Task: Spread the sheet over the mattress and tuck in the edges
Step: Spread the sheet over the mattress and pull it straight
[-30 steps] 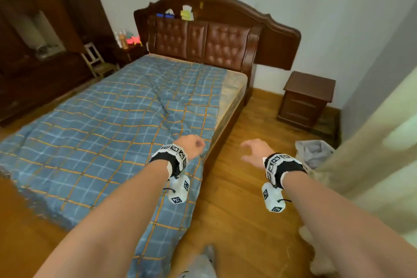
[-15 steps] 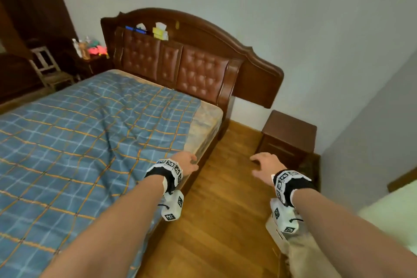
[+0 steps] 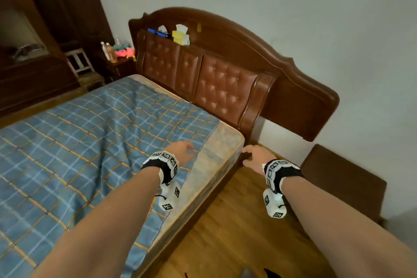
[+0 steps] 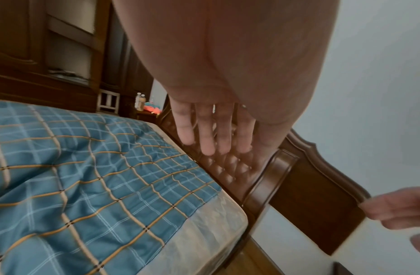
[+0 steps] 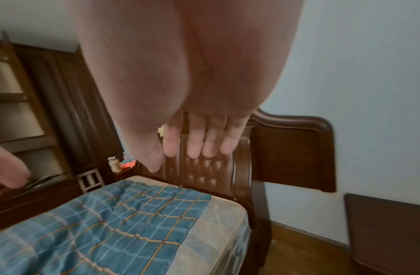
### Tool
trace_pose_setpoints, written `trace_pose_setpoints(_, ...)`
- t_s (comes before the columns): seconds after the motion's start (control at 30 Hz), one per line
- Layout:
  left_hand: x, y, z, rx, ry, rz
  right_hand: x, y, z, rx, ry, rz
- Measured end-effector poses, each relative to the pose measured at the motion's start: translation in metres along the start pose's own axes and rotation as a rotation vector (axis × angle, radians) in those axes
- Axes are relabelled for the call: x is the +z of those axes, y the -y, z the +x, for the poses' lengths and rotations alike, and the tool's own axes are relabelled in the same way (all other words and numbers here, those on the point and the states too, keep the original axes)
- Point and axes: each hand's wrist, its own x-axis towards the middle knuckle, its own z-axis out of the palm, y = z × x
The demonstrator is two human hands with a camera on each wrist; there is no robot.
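Bare fingers (image 4: 205, 130) extended, spread, touching nothing

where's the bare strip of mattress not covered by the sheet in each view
Head: bare beige mattress strip at centre, right of the blue plaid sheet.
Left wrist: lower centre.
Right wrist: lower centre-right.
Shared landmark: brown tufted headboard, just behind the strip.
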Motion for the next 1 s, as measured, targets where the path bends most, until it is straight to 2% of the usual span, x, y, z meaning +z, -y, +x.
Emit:
trace_pose_setpoints(0.13, -0.024, -0.003, 0.071, -0.112, 0.008, -0.046, -0.047, 0.001, 0.114, -0.172, 0.111, -0.115)
trace_pose_setpoints(0.27, -0.042, 0.015, 0.137, -0.261, -0.033, -0.096, -0.070, 0.013, 0.226, -0.313, 0.193, -0.254)
trace_pose_setpoints(0.4, -0.032, 0.047, 0.222, -0.374, -0.048, -0.145, -0.064, 0.005, 0.334, -0.370, 0.256, -0.310)
trace_pose_setpoints(0.57, -0.018, 0.065, 0.313, -0.468, 0.055, -0.200, -0.043, -0.014, 0.445, -0.363, 0.435, -0.408)
trace_pose_setpoints(0.77, 0.008, 0.097, 0.419, -0.594, 0.066, -0.268, 0.016, -0.016, 0.594, -0.380, 0.558, -0.541)
trace_pose_setpoints(1.0, 0.116, 0.146, 0.566, -0.734, 0.164, -0.326, 0.161, -0.027, 0.762, -0.530, 0.564, -0.585)
